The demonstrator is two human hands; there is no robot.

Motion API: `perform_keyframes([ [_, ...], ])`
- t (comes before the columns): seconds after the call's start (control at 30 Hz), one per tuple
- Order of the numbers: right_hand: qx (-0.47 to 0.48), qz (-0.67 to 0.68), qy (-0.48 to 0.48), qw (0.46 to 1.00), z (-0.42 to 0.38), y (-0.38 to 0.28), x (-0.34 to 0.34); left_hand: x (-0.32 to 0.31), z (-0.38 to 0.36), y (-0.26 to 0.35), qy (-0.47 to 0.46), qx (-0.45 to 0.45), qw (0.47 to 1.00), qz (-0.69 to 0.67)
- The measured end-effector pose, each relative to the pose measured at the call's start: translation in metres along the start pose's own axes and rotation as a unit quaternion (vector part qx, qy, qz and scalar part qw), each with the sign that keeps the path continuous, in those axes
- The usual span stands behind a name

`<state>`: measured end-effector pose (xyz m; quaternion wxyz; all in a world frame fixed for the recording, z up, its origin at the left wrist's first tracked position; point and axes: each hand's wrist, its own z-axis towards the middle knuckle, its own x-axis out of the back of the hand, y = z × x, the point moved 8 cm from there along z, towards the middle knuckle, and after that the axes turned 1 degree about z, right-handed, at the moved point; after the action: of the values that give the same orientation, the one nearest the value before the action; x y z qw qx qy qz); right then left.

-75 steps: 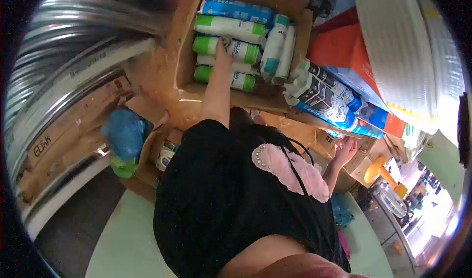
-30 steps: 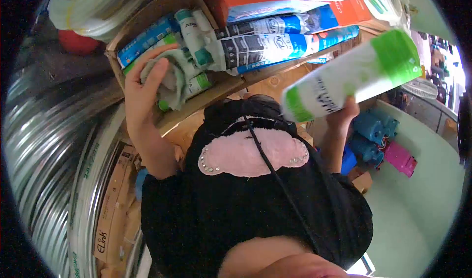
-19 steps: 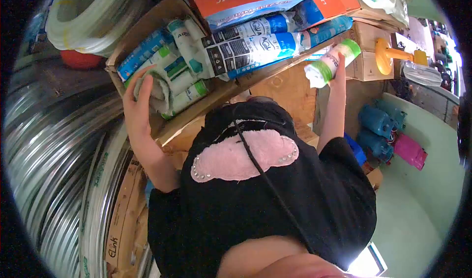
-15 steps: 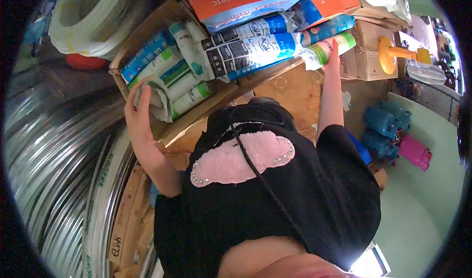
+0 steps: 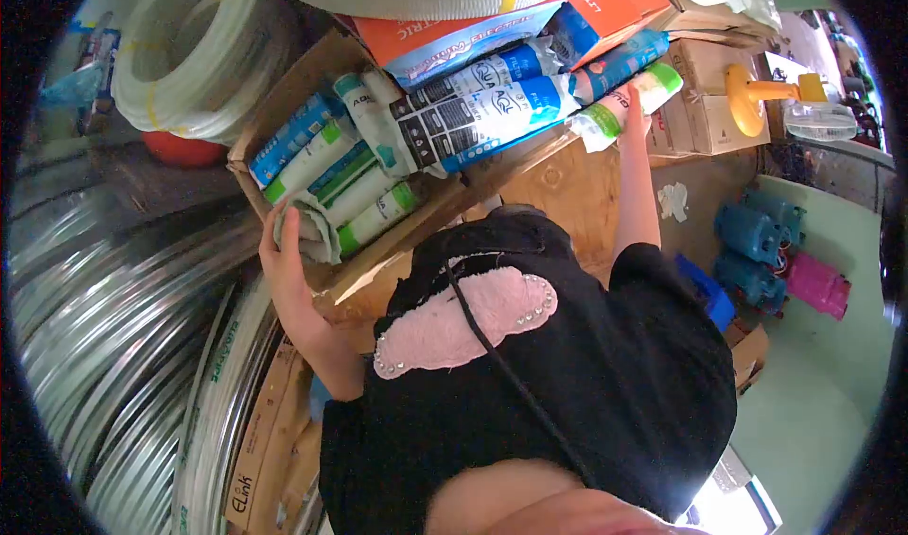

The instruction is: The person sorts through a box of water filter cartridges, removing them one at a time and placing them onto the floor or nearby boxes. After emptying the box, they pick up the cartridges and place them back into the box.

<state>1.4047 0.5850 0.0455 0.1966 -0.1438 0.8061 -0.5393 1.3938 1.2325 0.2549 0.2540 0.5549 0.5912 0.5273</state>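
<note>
My left hand (image 5: pixel 286 244) is wrapped round a folded grey-green cloth (image 5: pixel 317 234) at the near left corner of an open cardboard box (image 5: pixel 445 194). Inside the box lie several wrapped filter cartridges, some white and green (image 5: pixel 378 215), some blue (image 5: pixel 293 138). Two larger blue, white and black filter packs (image 5: pixel 482 119) rest across its right part. On the right, my right hand (image 5: pixel 636 119) holds a green and white wrapped cartridge (image 5: pixel 615 109) beyond the box's right end; its far fingers are hidden behind the cartridge.
Coiled white hose (image 5: pixel 189 52) and clear pipe coils (image 5: pixel 123 346) fill the left. An orange box (image 5: pixel 615 10) stands behind the filters. At right are brown cartons (image 5: pixel 714 95), a yellow-orange object (image 5: pixel 747 100), blue gas cylinders (image 5: pixel 747 232) and a pink one (image 5: pixel 818 286).
The camera view has shifted slightly, so the box and left hand appear further right. The cartridge in my right hand is tilted a little differently. Both hands keep their holds.
</note>
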Motion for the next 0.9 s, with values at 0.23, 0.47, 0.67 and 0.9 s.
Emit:
perform_keyframes([
  [0.23, 0.023, 0.036, -0.106, 0.993, -0.011, -0.061, -0.041, 0.005, -0.012, 0.005, -0.011, 0.013, 0.999, -0.034],
  [0.47, -0.103, 0.094, -0.122, 0.983, 0.078, -0.029, -0.079, 0.012, -0.017, -0.014, -0.007, 0.016, 0.998, -0.056],
  [0.67, -0.037, -0.017, -0.100, 0.994, 0.015, -0.056, -0.086, 0.013, -0.022, -0.022, -0.008, 0.022, 0.998, -0.056],
  [0.9, -0.145, 0.088, -0.183, 0.968, -0.027, -0.067, -0.086, 0.013, -0.020, -0.027, -0.001, 0.030, 0.997, -0.064],
])
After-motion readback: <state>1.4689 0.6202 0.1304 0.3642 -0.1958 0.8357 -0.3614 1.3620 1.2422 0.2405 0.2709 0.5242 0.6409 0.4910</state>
